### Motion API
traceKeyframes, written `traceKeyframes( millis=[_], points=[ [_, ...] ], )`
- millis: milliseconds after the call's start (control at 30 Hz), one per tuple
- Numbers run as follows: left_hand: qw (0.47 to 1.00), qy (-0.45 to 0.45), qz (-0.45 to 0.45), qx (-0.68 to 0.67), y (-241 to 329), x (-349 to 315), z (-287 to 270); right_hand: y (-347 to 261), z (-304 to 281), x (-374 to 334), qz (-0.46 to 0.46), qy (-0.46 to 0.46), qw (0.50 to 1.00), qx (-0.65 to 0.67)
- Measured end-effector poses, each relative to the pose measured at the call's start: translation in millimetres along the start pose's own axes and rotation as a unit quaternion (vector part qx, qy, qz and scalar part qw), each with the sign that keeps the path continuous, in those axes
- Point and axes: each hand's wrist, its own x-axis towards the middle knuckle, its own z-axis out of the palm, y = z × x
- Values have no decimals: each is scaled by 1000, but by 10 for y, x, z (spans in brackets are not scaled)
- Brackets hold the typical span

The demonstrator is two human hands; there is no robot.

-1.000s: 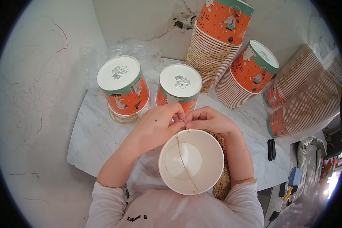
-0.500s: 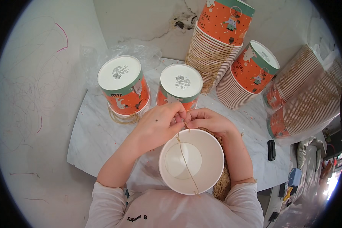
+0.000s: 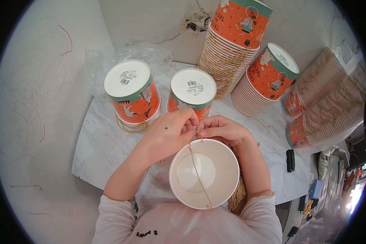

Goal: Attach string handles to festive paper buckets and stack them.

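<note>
A white-lined paper bucket (image 3: pixel 225 175) rests against my front with its mouth facing up. A thin tan cord (image 3: pixel 198 175) runs across that mouth from the far rim to the near rim. At the far rim my left hand (image 3: pixel 173 130) pinches the cord with thumb and fingers. Close beside it, my right hand (image 3: pixel 223 129) pinches the cord's end at the same rim. The fingertips nearly meet, and the exact shape of the cord between them is too small to tell. A bundle of tan cords (image 3: pixel 238 195) lies partly hidden behind the bucket, under my right forearm.
Upside-down orange and green buckets stand beyond my hands: one at left (image 3: pixel 130 93) with cord loops at its base, another in the middle (image 3: pixel 193 89). Tall bucket stacks (image 3: pixel 227 57) rise behind, and plastic-wrapped stacks (image 3: pixel 329 105) lean at right. A black object (image 3: pixel 290 160) lies on the marble table (image 3: pixel 97 142).
The bucket has shifted very slightly toward me and left. Both hands keep their pinch at the far rim, with only small finger movement.
</note>
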Motion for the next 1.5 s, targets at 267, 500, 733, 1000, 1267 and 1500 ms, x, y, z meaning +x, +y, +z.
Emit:
traceKeyframes(
  millis=[267,500,733,1000,1267,1500],
  points=[
    [1000,12,10,-19,-47,2,1,45,-28,20,9,-11,1000,7],
    [999,18,17,26,-31,-25,-57,-3,44,22,14,-18,1000,0],
    [997,51,-9,58,-25,-88,-275,58,-82,50,-24,-83,995,-48],
    [999,29,-1,-13,-27,-75,-240,-110,236,-72,-69,23,988,-137],
    [970,-38,-32,-237,36,-61,-318,-142,454,-195,-113,98,938,-312],
    [855,-122,-12,-503,8,-85,-439,-153,491,-258,-130,146,903,-382]
  ],
)
